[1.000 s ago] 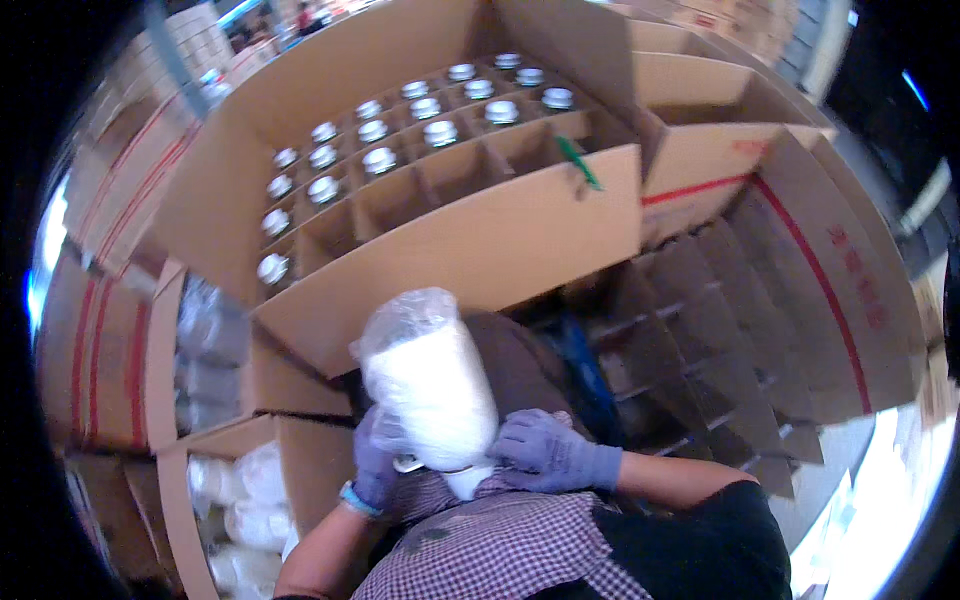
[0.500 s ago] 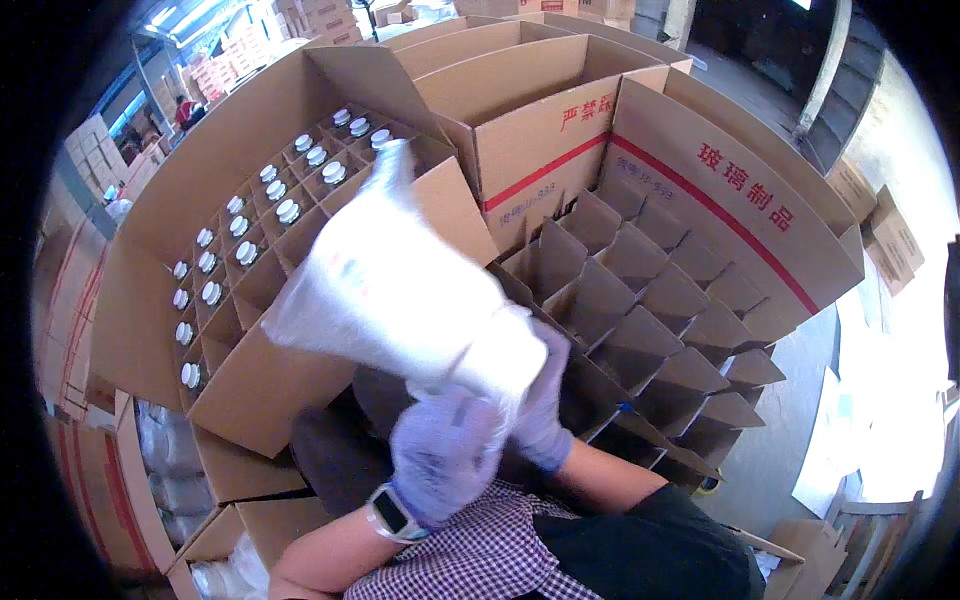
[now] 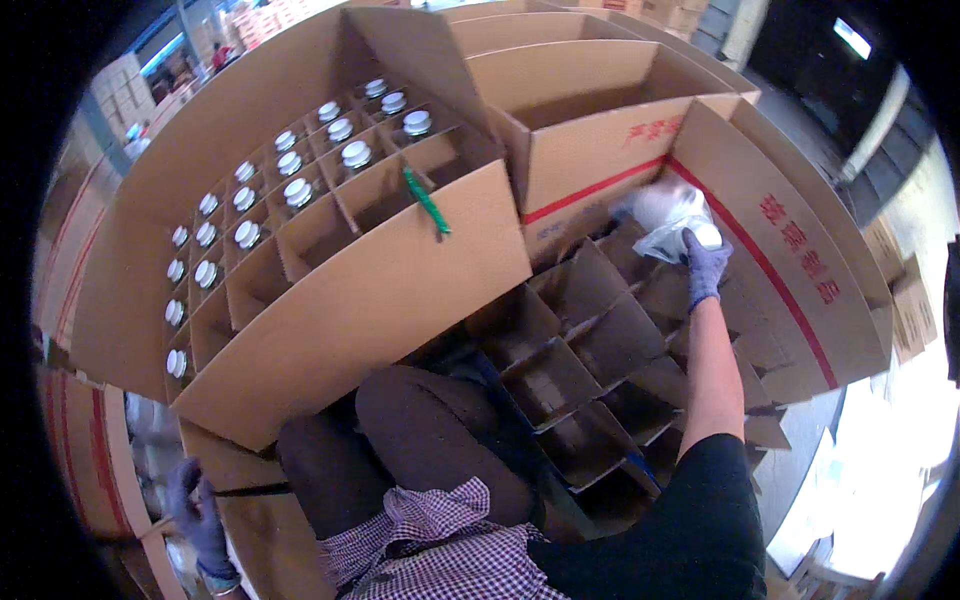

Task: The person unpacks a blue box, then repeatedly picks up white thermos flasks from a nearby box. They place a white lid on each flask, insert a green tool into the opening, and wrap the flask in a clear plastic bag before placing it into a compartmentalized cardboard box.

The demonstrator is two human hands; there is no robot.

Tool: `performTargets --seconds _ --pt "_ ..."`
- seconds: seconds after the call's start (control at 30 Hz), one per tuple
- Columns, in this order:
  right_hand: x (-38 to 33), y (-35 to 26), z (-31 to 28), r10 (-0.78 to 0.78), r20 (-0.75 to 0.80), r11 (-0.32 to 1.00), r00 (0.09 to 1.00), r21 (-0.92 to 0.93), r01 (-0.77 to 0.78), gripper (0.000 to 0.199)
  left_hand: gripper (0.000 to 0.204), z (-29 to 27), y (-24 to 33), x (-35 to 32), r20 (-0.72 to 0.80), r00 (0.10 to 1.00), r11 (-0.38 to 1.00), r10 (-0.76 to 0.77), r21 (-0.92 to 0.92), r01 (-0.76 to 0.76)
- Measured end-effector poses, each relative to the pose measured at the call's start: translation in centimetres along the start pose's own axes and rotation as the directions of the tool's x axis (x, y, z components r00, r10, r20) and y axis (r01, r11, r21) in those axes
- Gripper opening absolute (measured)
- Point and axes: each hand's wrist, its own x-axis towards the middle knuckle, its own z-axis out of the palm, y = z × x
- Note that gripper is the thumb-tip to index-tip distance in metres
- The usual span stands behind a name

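My right hand, in a purple-grey work glove, reaches to the far corner of the right-hand carton. Its fingers are closed on a white-capped bottle in clear plastic wrap, tilted above the cardboard dividers. The bottle's far end is blurred. Low at the left, my left hand, gloved too, has its fingers apart and nothing visible in them. It is beside a carton of plastic-wrapped goods. Several bottles with white caps stand upright in the divided carton at the left.
A slim green tool lies across the left carton's near edge. Open nested cartons stand behind. The right carton's raised flap borders my right arm. My knees are between the cartons. More boxes are stacked far left.
Both hands were together on a white bag in front of me. My right hand has moved far right with a wrapped bottle; my left has dropped low left. The view has shifted.
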Motion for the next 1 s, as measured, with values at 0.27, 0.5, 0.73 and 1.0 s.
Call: performTargets --seconds 0.27,0.5,0.73,1.0 --pt "7.2 4.0 3.2 0.201 0.472 0.677 0.859 -0.7 0.226 0.055 0.033 -14.7 -10.5 -14.1 -0.33 0.81 0.827 -0.485 0.128 0.547" --pt "-4.2 4.7 5.4 0.006 0.404 0.998 0.915 -0.066 0.022 0.051 0.049 -23.8 -11.8 -26.3 -0.326 0.558 0.448 -0.763 0.356 0.82" --pt "-21.0 -8.1 1.8 -0.316 0.538 0.94 0.782 0.066 0.334 0.047 0.078 -13.7 -18.4 -28.9 0.089 0.222 0.239 -0.971 0.317 0.918" --pt "-24.4 -13.3 3.7 -0.274 0.778 0.951 0.566 0.305 0.04 0.033 0.097 -10.7 -20.7 -34.9 -0.191 0.477 0.509 -0.858 -0.19 0.84"
